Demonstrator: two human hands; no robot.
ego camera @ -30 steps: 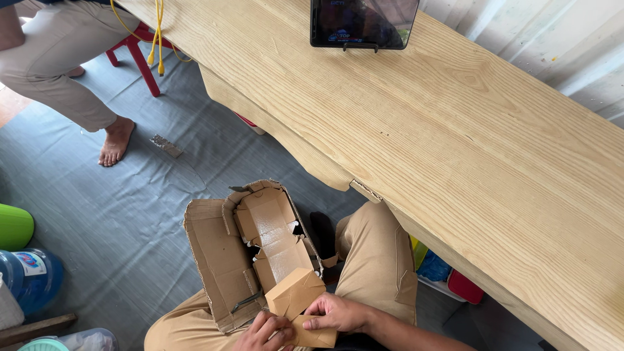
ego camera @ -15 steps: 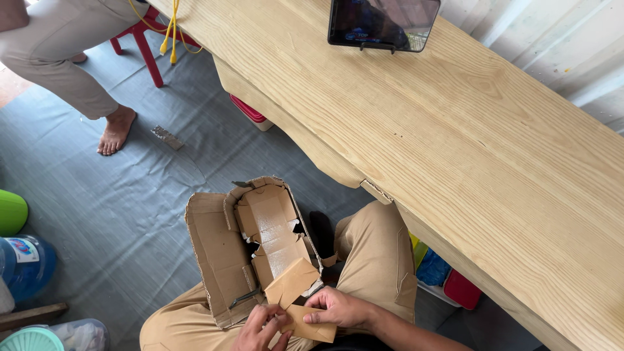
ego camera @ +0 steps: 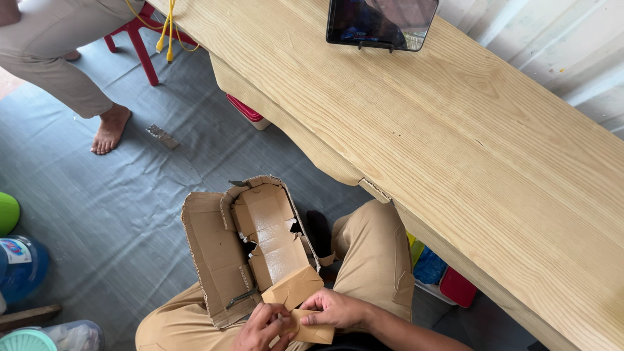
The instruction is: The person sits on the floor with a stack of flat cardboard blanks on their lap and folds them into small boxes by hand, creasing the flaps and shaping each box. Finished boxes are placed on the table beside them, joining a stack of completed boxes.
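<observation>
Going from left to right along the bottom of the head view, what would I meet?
Blue plastic bottle → open brown cardboard box → left hand → right hand on a small tan cardboard piece → red plastic container under the table.

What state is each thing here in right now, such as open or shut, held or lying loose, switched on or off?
Cardboard box: open, flaps spread, resting on the lap.
Small brown carton: held at the box's near end.
Left hand: gripping the carton.
Right hand: gripping the carton.
Tablet: propped upright on the wooden table, screen lit.
</observation>
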